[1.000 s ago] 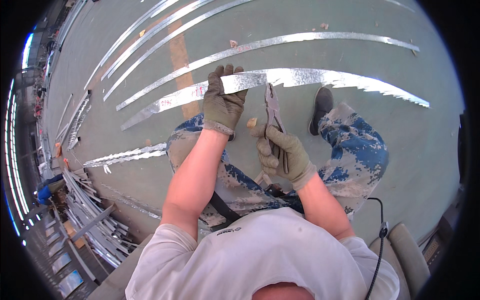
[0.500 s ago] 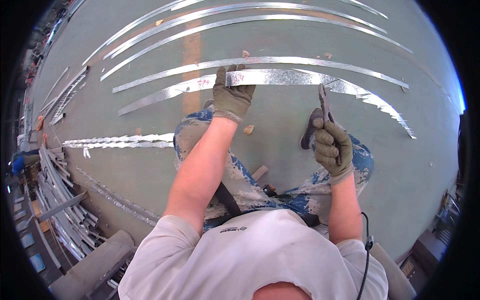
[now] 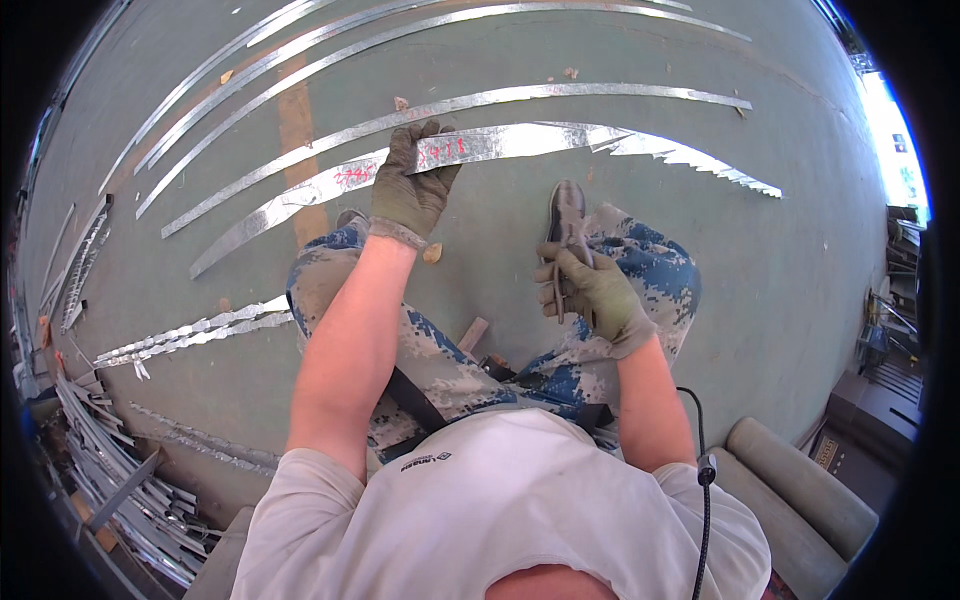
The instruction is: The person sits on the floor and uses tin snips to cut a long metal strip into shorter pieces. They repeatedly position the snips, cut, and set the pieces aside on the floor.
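Note:
My left hand (image 3: 410,195), in an olive work glove, grips a shiny sheet-metal strip (image 3: 510,142) from below near its red-marked end. The strip's far-right part has a row of notched, sawtooth cuts along its lower edge. Under and left of it lies another red-marked metal strip (image 3: 265,215) on the floor. In my gloved right hand (image 3: 600,295), closed above my right knee, is a pair of tin snips (image 3: 559,290); the blades are hard to make out against my dark shoe (image 3: 567,200), and they are apart from the strip.
Several long metal strips (image 3: 440,108) lie across the grey-green floor ahead. Notched strips (image 3: 200,332) lie at the left, beside a heap of metal profiles (image 3: 120,475). Thick grey rolls (image 3: 800,485) are at the lower right. A cable (image 3: 705,520) hangs by my right arm.
My right hand has drawn the tin snips back from the strip, down and toward my body. My left hand keeps its grip on the strip. The view has shifted to the right.

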`<state>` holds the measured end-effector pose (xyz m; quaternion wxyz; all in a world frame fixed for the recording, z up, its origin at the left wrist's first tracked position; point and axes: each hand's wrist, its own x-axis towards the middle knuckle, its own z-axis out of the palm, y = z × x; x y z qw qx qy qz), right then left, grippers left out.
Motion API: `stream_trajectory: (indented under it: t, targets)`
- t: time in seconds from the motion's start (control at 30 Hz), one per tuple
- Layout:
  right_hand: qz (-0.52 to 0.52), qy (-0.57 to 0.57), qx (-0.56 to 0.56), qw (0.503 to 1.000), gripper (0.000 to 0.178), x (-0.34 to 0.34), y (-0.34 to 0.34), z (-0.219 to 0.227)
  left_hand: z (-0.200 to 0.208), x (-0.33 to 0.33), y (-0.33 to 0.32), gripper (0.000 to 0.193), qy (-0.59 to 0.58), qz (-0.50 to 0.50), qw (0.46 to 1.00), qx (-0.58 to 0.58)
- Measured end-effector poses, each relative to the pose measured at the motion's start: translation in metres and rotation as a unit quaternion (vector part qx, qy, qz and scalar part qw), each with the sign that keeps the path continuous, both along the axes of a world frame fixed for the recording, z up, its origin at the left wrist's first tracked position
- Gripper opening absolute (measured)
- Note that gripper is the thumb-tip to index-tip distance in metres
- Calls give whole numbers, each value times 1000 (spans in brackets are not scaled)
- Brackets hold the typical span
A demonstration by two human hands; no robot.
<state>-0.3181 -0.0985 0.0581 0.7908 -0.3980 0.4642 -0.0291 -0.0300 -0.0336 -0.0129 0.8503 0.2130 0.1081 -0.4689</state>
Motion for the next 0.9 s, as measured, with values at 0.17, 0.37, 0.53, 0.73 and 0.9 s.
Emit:
stream_trajectory:
  t: [0.17, 0.37, 0.53, 0.73, 0.9]
  targets:
    - [49, 32, -71, 996, 38, 20, 8, -15, 1, -4, 3, 20, -12, -5, 1000, 4]
    - [67, 50, -116, 990, 38, 36, 9, -22, 1, -6, 4, 20, -12, -5, 1000, 4]
    - [67, 94, -152, 982, 38, 48, 10, -22, -5, -4, 4, 23, 5, -3, 1000, -8]
    - [64, 103, -171, 978, 34, 56, 15, -18, 0, -8, 4, 23, 5, -1, 1000, 0]
    - [55, 104, -200, 973, 31, 55, 15, -34, 1, -7, 4, 23, 14, 4, 1000, 6]
